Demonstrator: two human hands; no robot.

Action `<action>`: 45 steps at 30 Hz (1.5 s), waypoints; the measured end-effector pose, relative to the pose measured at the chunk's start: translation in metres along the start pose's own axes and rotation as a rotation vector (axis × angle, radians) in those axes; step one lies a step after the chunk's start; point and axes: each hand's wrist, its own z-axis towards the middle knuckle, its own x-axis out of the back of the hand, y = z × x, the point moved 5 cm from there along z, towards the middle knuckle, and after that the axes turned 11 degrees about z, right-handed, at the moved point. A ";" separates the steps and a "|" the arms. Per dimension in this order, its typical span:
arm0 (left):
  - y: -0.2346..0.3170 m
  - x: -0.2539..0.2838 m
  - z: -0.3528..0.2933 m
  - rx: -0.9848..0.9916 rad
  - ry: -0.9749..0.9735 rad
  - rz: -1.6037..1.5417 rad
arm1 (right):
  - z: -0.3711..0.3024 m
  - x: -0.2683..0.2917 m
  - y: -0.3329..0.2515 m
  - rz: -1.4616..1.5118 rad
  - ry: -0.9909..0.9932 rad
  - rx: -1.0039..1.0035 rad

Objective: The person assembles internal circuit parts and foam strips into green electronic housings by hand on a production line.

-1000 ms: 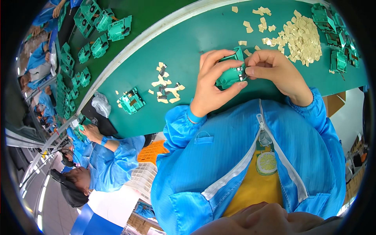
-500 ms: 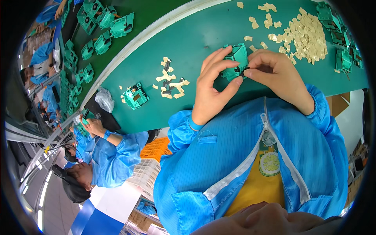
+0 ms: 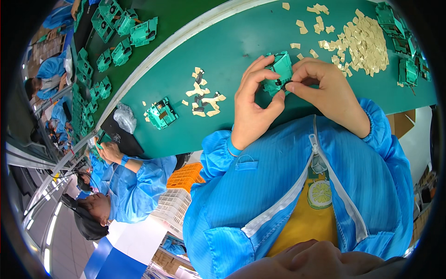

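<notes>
A small green plastic housing [image 3: 282,67] with dark parts at its near edge is held above the green table in front of my chest. My left hand [image 3: 256,95] grips it from the left, fingers along its far side and thumb at its near edge. At its near right corner my right hand [image 3: 320,83] is closed, thumb and forefinger pinched on a small black piece [image 3: 286,86]. That piece is mostly hidden by the fingertips, so its kind does not show.
Cream paper tabs [image 3: 364,44] form a pile at the far right. Several green housings [image 3: 408,72] stand beyond it. To the left lie scattered tabs with black bits [image 3: 202,100] and another housing [image 3: 161,114]. A co-worker [image 3: 132,186] handles a part beside a conveyor [image 3: 153,58].
My right hand has shifted slightly left along the housing's near edge, its fingers curled more tightly. My left hand keeps its grip. The co-worker's hands have moved a little.
</notes>
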 end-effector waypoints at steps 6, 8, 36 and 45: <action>-0.003 -0.001 -0.003 -0.052 -0.084 0.017 | 0.000 -0.003 -0.001 -0.008 0.014 0.006; -0.003 -0.001 -0.003 -0.059 -0.082 0.025 | 0.001 -0.004 0.001 0.003 0.016 -0.003; 0.067 0.045 0.006 -0.479 0.459 0.345 | 0.132 0.038 -0.055 -0.052 0.119 0.078; -0.012 0.125 -0.063 -0.098 0.675 0.435 | 0.238 0.006 -0.093 -0.878 0.393 0.926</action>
